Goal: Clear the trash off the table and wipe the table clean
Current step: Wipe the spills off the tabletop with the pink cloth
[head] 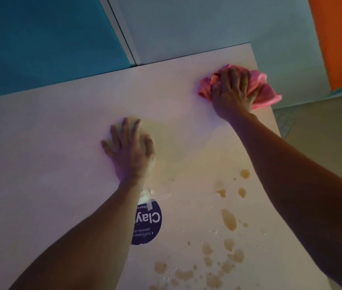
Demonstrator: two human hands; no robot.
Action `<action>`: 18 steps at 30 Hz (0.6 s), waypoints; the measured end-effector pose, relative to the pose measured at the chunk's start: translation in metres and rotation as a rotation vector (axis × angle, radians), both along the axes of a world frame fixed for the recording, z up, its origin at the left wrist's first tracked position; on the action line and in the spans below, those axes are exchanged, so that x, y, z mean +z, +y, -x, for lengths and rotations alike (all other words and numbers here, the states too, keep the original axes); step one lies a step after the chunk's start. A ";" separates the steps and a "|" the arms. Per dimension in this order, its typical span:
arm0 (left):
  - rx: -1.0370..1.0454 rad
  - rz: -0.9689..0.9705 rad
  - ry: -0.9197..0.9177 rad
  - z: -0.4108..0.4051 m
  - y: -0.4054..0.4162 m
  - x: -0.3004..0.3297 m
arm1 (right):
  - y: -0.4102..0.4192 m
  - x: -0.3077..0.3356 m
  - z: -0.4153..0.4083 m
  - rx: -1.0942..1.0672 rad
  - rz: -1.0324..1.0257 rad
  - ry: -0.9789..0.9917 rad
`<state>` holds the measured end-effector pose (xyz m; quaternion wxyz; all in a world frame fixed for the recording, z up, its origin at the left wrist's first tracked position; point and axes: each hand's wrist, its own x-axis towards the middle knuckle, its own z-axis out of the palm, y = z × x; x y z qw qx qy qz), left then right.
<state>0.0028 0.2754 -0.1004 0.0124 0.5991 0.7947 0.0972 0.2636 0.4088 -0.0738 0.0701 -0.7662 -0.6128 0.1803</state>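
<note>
The right hand (231, 92) lies on a bunched pink cloth (258, 88) at about 1 o'clock on the white table (46, 126), fingers curled into its folds; cloth shows beyond the fingertips and at both sides, reaching close to the table's right edge. The left hand (129, 147) rests near the middle, fingers spread over a pale crumpled wad (132, 122) that peeks out past them. Brownish spills (228, 219) scatter from 4 to 6 o'clock, beside a round dark sticker (150, 221). The table from 8 to 11 o'clock lies bare
</note>
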 end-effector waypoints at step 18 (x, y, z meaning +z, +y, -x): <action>0.004 0.002 0.006 0.001 0.000 0.001 | -0.073 -0.017 0.040 0.155 -0.183 -0.103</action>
